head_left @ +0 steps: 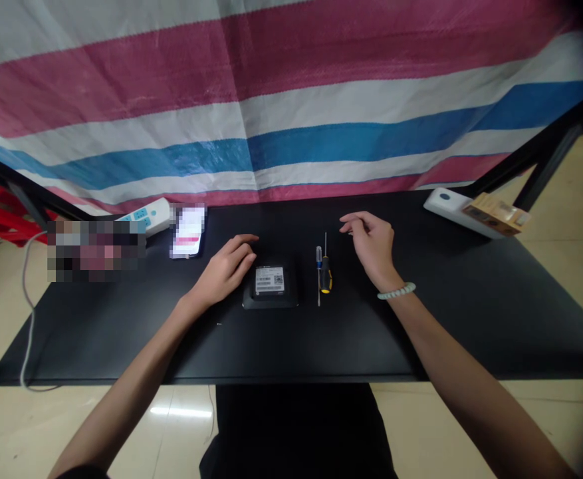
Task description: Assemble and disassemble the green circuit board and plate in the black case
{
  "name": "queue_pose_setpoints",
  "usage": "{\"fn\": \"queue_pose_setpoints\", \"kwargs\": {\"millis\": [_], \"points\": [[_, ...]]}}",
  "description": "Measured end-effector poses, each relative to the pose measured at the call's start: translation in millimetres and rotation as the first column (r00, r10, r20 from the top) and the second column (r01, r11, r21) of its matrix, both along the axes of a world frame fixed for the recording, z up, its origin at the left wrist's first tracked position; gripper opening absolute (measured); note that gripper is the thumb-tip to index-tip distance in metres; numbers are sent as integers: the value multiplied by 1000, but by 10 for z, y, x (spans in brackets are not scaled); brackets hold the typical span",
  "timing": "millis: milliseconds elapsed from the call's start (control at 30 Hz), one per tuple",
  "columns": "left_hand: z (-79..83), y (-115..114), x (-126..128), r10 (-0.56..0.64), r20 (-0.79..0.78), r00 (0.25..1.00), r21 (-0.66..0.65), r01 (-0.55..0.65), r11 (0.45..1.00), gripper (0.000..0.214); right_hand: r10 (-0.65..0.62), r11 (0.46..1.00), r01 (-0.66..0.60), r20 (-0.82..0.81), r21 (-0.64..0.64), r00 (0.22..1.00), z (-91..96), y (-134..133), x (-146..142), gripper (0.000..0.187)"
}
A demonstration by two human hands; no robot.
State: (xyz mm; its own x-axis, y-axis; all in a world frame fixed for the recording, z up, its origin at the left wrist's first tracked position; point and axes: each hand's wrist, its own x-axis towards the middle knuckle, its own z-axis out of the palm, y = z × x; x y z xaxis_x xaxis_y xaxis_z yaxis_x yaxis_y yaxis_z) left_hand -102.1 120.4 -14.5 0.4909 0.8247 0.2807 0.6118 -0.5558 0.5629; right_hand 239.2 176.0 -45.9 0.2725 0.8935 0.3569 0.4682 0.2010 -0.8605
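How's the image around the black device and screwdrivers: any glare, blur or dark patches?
Head view: the black device blends into the dark table, fine print on its label too small to read; both screwdrivers stand out. Head view, farther out: glare streaks the floor, pixelation covers part of the phone, the right edge falls dark.

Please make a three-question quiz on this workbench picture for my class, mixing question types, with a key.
1. Multiple choice: What lies between the square black device with a white printed label and the person's right hand?
A) a lit rectangular smartphone
B) a slim metal screwdriver with a clear-and-blue handle
C) a white plastic power strip

2. True or false: The metal screwdriver with a black-and-yellow handle has its shaft pointing away from the person.

3. Fill in: The pale green beaded bracelet is worn on the ____ wrist.

Key: 1. B; 2. True; 3. right.
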Motion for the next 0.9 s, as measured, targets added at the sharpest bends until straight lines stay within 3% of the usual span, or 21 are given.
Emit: {"fn": "queue_pose_setpoints", "kwargs": {"millis": [133, 333, 533, 667, 767, 800, 900], "points": [[28, 23, -30, 57, 126, 990, -24, -55, 998, 35, 1, 1000, -1, -10, 7, 1000, 14, -8, -5, 26], [72, 82, -121, 141, 169, 975, -12, -141, 990, 34, 10, 1000, -10, -6, -6, 1000, 25, -13, -9, 26], [326, 52, -233, 156, 190, 969, -36, -152, 988, 35, 13, 1000, -13, -12, 5, 1000, 11, -17, -14, 26], [360, -347, -322, 291, 205, 935, -95, -277, 956, 34, 6, 1000, -6, -10, 5, 1000, 19, -19, -1, 27], [170, -872, -437, 510, 188, 840, -124, -494, 860, 32, -5, 1000, 5, -15, 6, 1000, 31, -18, 3, 27], [88, -1052, -476, 534, 166, 829, -151, -514, 845, 30, -5, 1000, 5, -12, 6, 1000, 35, -20, -3, 27], [-111, -1474, -543, 489, 100, 866, -169, -470, 867, 22, 11, 1000, -12, 2, 11, 1000, 54, -41, -47, 27]]}}
